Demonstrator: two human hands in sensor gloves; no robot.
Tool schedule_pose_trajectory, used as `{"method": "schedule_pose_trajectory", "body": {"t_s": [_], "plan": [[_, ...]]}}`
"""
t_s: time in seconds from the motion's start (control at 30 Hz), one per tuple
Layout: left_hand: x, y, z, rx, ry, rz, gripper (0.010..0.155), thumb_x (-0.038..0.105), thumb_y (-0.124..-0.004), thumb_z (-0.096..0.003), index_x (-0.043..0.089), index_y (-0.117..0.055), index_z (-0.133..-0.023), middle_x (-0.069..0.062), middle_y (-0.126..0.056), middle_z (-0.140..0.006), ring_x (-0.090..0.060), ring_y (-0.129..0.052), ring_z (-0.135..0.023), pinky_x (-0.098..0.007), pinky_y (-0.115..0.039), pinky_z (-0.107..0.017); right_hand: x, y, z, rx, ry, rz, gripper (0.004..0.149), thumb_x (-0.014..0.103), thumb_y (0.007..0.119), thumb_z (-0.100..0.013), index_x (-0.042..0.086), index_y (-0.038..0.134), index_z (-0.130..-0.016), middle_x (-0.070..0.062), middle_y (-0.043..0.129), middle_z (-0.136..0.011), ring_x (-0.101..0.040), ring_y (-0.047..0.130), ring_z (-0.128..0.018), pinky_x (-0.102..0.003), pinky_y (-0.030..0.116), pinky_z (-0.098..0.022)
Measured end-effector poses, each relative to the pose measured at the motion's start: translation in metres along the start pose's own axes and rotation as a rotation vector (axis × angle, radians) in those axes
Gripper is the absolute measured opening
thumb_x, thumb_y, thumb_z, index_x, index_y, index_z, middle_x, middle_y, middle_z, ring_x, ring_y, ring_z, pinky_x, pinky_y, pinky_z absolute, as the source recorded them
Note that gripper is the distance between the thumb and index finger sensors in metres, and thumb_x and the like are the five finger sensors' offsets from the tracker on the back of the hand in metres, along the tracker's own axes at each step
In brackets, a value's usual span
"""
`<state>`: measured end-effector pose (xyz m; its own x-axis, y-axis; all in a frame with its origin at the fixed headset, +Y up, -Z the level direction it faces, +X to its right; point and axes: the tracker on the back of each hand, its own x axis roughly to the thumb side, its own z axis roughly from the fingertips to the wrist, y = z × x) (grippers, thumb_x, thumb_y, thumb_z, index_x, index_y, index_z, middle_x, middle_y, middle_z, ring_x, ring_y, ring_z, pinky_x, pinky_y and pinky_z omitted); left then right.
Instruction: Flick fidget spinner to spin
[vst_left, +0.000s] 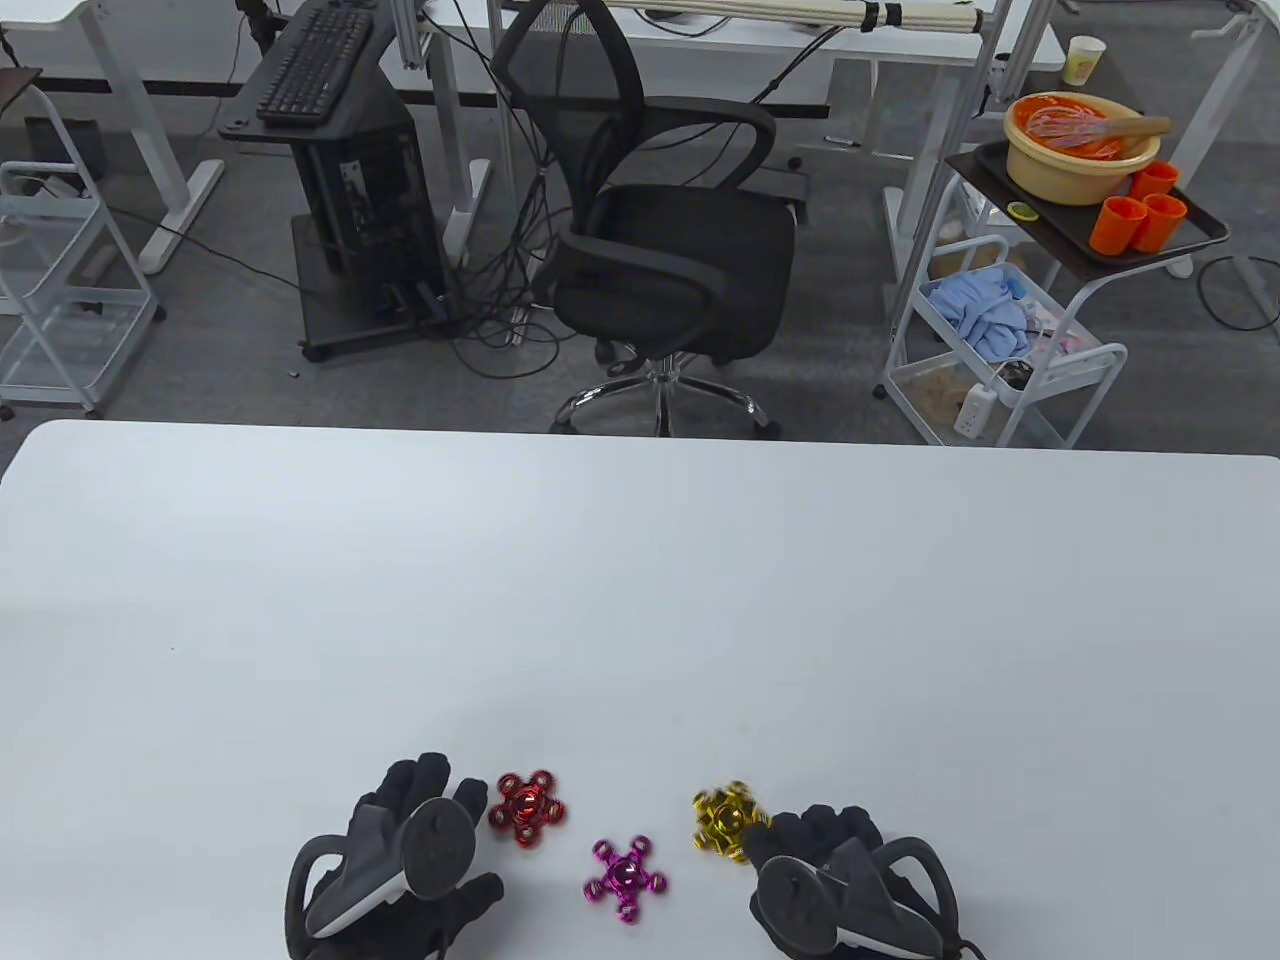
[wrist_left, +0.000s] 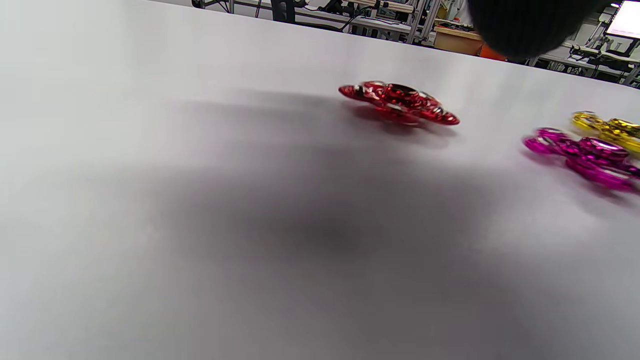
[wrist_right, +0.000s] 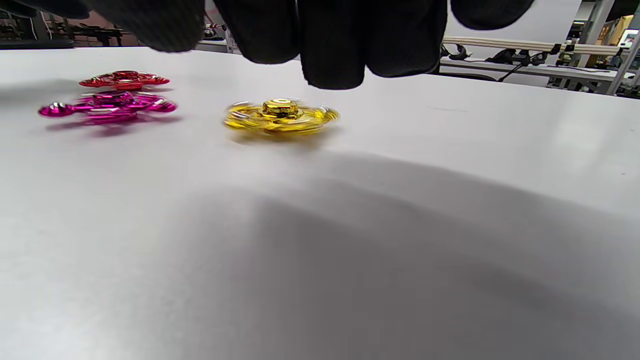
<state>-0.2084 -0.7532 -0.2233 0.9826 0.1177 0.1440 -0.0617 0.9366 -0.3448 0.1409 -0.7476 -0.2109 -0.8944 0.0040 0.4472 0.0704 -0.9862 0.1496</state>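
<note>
Three metallic fidget spinners lie flat on the white table near its front edge. The red spinner (vst_left: 527, 808) (wrist_left: 398, 101) (wrist_right: 124, 80) lies just right of my left hand (vst_left: 420, 855). The magenta spinner (vst_left: 626, 878) (wrist_left: 586, 157) (wrist_right: 107, 106) lies between my hands. The yellow spinner (vst_left: 728, 820) (wrist_right: 281, 116) (wrist_left: 606, 129) is blurred with rotation, just left of my right hand (vst_left: 835, 870). In the right wrist view my right fingertips (wrist_right: 332, 45) hang just above and behind it, apart from it. Neither hand holds anything.
The white table (vst_left: 640, 600) stretches far ahead of the spinners. Beyond its far edge stand a black office chair (vst_left: 665, 230) and a cart (vst_left: 1090, 200) with a bowl and orange cups.
</note>
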Motion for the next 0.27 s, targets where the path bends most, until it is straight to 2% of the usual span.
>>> {"method": "schedule_pose_trajectory", "body": {"t_s": [0.27], "plan": [[0.0022, -0.0009, -0.0005, -0.012, 0.004, -0.003, 0.081, 0.063, -0.066, -0.0397, 0.028, -0.028, -0.102, -0.013, -0.006, -0.111, -0.041, -0.013, -0.104, -0.062, -0.025, -0.075, 0.0008, 0.0001, 0.0009, -0.001, -0.013, 0.010, 0.057, 0.046, 0.066, -0.051, 0.018, 0.055, -0.099, -0.019, 0.060, -0.105, -0.052, 0.057, -0.092, -0.069, 0.044, -0.070]]}}
